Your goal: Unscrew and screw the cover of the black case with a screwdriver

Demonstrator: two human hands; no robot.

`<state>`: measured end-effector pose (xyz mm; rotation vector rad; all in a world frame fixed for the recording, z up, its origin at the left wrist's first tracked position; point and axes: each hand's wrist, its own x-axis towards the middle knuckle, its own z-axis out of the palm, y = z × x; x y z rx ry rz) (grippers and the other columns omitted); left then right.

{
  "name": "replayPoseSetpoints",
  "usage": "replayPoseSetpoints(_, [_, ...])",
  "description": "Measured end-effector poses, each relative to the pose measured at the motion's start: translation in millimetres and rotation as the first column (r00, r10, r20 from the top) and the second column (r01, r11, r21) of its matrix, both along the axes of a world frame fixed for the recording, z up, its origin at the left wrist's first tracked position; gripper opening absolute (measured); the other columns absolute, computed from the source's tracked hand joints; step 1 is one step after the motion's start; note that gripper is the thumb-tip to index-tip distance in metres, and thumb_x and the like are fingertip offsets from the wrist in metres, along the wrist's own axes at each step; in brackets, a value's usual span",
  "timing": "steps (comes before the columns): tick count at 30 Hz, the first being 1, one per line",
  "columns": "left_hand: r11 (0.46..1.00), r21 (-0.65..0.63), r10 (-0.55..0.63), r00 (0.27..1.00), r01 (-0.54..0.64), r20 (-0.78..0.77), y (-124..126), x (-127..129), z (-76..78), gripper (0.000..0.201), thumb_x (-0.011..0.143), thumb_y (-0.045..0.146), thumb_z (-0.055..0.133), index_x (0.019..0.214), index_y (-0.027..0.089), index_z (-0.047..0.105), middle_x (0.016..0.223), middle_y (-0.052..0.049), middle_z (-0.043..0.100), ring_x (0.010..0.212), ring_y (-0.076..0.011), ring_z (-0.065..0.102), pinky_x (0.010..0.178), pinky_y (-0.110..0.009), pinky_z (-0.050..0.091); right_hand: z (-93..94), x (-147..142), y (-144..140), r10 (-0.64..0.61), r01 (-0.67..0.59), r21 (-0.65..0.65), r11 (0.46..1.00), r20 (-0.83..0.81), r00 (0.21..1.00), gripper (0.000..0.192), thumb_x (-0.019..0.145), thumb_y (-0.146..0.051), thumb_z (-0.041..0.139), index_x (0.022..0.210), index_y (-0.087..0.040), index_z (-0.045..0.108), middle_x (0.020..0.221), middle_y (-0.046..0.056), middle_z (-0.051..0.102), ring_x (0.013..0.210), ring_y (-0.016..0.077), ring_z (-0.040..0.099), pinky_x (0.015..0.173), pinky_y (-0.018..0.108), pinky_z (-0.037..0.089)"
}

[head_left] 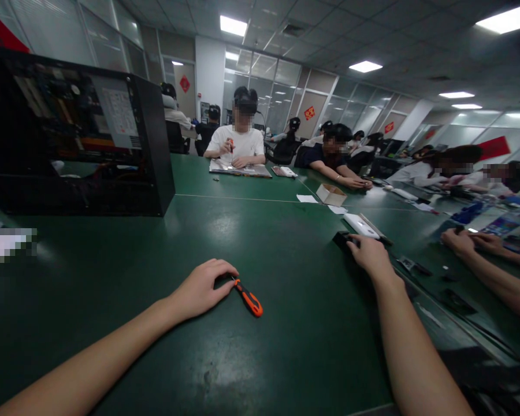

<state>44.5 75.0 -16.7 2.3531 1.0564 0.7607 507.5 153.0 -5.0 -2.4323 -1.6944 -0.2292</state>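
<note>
No text can be read: the sheet [120, 117] on the black computer case [75, 136] and the red door signs [184, 84] beyond it are too blurred.

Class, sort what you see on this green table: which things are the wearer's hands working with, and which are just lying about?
In hand:
left hand on the orange screwdriver
right hand on a small black part

Lying about:
black computer case
cardboard box
white device
paper slip

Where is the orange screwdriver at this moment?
The orange screwdriver lies on the green table, low and centre in the head view, its tip under the left hand, well left of the right hand.
</note>
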Motion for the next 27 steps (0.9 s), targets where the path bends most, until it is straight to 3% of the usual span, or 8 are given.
replayPoseSetpoints(12, [1.000, 0.003, 0.000, 1.000, 0.000, -0.015, -1.8, 2.2, 3.5, 0.018, 0.093, 0.019, 0.059, 0.107, 0.021, 0.069, 0.108, -0.006, 0.073, 0.101, -0.0230, 0.065, 0.092, -0.037, 0.051, 6.1, -3.1, -3.4, -0.038, 0.038, 0.030, 0.999, 0.005, 0.999, 0.040, 0.094, -0.033, 0.054, 0.124, -0.015, 0.073, 0.109, 0.019, 0.074, 0.104, 0.0330, 0.070, 0.088, 0.039, 0.054])
replayPoseSetpoints(27, [1.000, 0.014, -0.024, 1.000, 0.024, -0.014, -0.8, 0.6, 1.1, 0.017, 0.096, 0.021, 0.057, 0.109, 0.022, 0.069, 0.111, -0.006, 0.072, 0.104, -0.0229, 0.064, 0.094, -0.038, 0.050, 8.4, 5.0, 0.8, -0.097, 0.096, -0.024, 0.995, -0.037, 0.995, 0.041, 0.095, -0.038, 0.054, 0.128, -0.021, 0.071, 0.112, 0.017, 0.074, 0.103, 0.0341, 0.070, 0.088, 0.041, 0.054])
